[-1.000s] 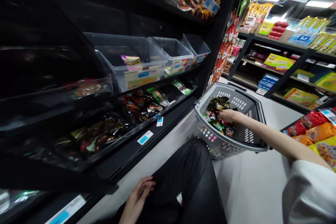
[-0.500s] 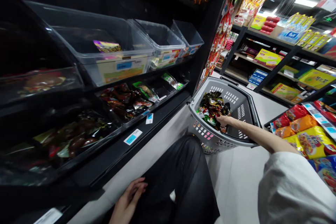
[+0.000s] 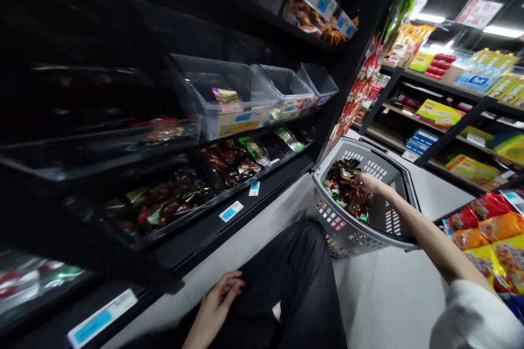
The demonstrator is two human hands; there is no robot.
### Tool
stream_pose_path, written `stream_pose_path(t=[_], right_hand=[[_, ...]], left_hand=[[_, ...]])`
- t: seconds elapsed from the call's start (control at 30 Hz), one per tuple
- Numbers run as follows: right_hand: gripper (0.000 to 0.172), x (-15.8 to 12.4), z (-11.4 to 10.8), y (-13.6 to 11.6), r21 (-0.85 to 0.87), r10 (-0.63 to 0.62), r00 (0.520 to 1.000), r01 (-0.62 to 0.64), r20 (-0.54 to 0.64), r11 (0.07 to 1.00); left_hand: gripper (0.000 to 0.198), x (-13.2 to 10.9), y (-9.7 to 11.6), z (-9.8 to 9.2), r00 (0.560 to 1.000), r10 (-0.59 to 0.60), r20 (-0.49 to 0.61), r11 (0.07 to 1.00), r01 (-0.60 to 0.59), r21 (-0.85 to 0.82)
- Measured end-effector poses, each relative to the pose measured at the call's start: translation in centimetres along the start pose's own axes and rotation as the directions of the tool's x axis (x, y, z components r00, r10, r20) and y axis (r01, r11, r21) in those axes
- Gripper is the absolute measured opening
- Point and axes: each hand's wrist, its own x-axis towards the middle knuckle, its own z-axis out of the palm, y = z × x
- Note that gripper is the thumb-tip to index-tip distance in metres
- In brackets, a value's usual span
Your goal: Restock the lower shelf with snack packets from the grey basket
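A: Step?
B: We're touching packets (image 3: 341, 172) with our right hand (image 3: 368, 182), in basket (image 3: 382, 237), right of centre; can't tell if pinching. Left hand (image 3: 223, 297) resting half-spread, lower centre.
A: Next?
B: Probably needing surer grip.

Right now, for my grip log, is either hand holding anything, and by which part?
The right hand is at the packets in the basket; whether it grips one, and where, cannot be told. The left hand by the leg looks empty.

Pale floor (image 3: 388, 292) — a grey slotted basket (image 3: 346, 230) on it.
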Motion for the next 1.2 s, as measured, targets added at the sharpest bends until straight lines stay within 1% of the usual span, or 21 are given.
stream_pose_path(t=[0.07,0.1,0.13,0.17,0.23,0.3,0.33,0.4,0.43,0.47,0.5,0.57,0.67,0.73,0.77,0.83,0.97,1.0,1.07,1.13,1.2], right_hand=[[0.028,-0.9,-2.4,-0.2,-0.026,-0.029,0.979,0.024,-0.200,0.999],[0.028,-1.4,-3.5,-0.6,-0.019,-0.057,0.943,0.053,-0.328,0.998],[0.028,-2.0,-4.5,-1.2,0.000,-0.085,0.877,0.096,-0.472,0.995],[0.027,-2.7,-5.5,-1.9,0.024,-0.102,0.776,0.149,-0.623,0.988],[0.024,-4.1,-7.2,-4.0,0.059,-0.079,0.500,0.254,-0.862,0.966],[0.020,-5.5,-8.8,-6.6,0.076,-0.002,0.250,0.304,-0.968,0.950],[0.017,-6.3,-9.6,-8.1,0.089,0.043,0.151,0.319,-0.988,0.943],[0.015,-7.4,-10.8,-11.2,0.122,0.121,0.026,0.369,-0.992,0.922],[0.014,-7.8,-11.2,-12.8,0.140,0.151,0.005,0.408,-0.989,0.902],[0.013,-8.1,-11.5,-14.4,0.155,0.167,0.015,0.458,-0.986,0.875],[0.012,-8.2,-11.5,-15.9,0.171,0.165,0.058,0.514,-0.985,0.841],[0.011,-8.1,-11.1,-18.8,0.209,0.098,0.207,0.627,-0.973,0.750],[0.009,-7.3,-9.2,-23.0,0.283,-0.153,0.457,0.746,-0.876,0.603],[0.010,-6.8,-7.2,-25.7,0.333,-0.355,0.554,0.786,-0.753,0.521],[0.011,-6.5,-6.0,-27.0,0.359,-0.445,0.579,0.797,-0.684,0.485],[0.013,-5.9,-3.4,-29.8,0.422,-0.584,0.587,0.809,-0.560,0.409],[0.017,-3.8,2.1,-35.0,0.590,-0.715,0.570,0.760,-0.406,0.271],[0.017,-3.0,3.4,-36.2,0.642,-0.712,0.589,0.723,-0.382,0.254],[0.019,-1.3,5.8,-38.1,0.765,-0.663,0.669,0.604,-0.335,0.224],[0.027,0.3,7.7,-39.5,0.883,-0.588,0.762,0.439,-0.270,0.164],[0.035,1.5,9.1,-40.3,0.956,-0.525,0.827,0.283,-0.199,0.083]], left_hand=[[0.062,0.0,0.2,0.2,1.000,0.015,-0.007,1.000,-0.015,-0.012],[0.062,0.0,0.3,0.2,1.000,0.020,-0.011,1.000,-0.020,-0.016],[0.062,0.0,0.4,0.3,1.000,0.024,-0.015,0.999,-0.024,-0.021],[0.061,0.0,0.5,0.4,0.999,0.030,-0.020,0.999,-0.030,-0.027],[0.060,-0.1,0.6,0.4,0.999,0.044,-0.030,0.998,-0.046,-0.043],[0.059,-0.1,0.7,0.5,0.997,0.063,-0.045,0.996,-0.066,-0.060],[0.058,-0.1,0.8,0.5,0.996,0.073,-0.052,0.995,-0.076,-0.067],[0.056,-0.1,1.0,0.6,0.994,0.090,-0.062,0.992,-0.096,-0.086],[0.055,-0.1,1.2,0.6,0.993,0.096,-0.063,0.990,-0.102,-0.100],[0.054,-0.1,1.5,0.6,0.993,0.098,-0.061,0.988,-0.105,-0.117],[0.053,-0.1,1.8,0.6,0.993,0.099,-0.057,0.984,-0.106,-0.141],[0.053,-0.3,2.7,0.5,0.994,0.094,-0.053,0.972,-0.103,-0.213],[0.054,-0.7,4.2,0.4,0.995,0.076,-0.072,0.910,-0.099,-0.403],[0.053,-1.1,5.1,0.1,0.994,0.088,-0.068,0.830,-0.111,-0.546],[0.051,-1.4,5.5,0.0,0.993,0.106,-0.055,0.792,-0.118,-0.599],[0.050,-1.8,5.9,-0.1,0.989,0.147,-0.015,0.749,-0.121,-0.651],[0.050,-2.3,6.0,0.1,0.976,0.182,0.121,0.809,-0.079,-0.583],[0.047,-2.3,5.9,0.2,0.974,0.177,0.141,0.834,-0.073,-0.546],[0.040,-2.1,5.6,0.4,0.975,0.171,0.143,0.862,-0.078,-0.500],[0.035,-1.7,5.1,0.5,0.986,0.155,0.064,0.871,-0.106,-0.480],[0.035,-1.3,4.6,0.5,0.992,0.113,-0.048,0.874,-0.123,-0.470]])
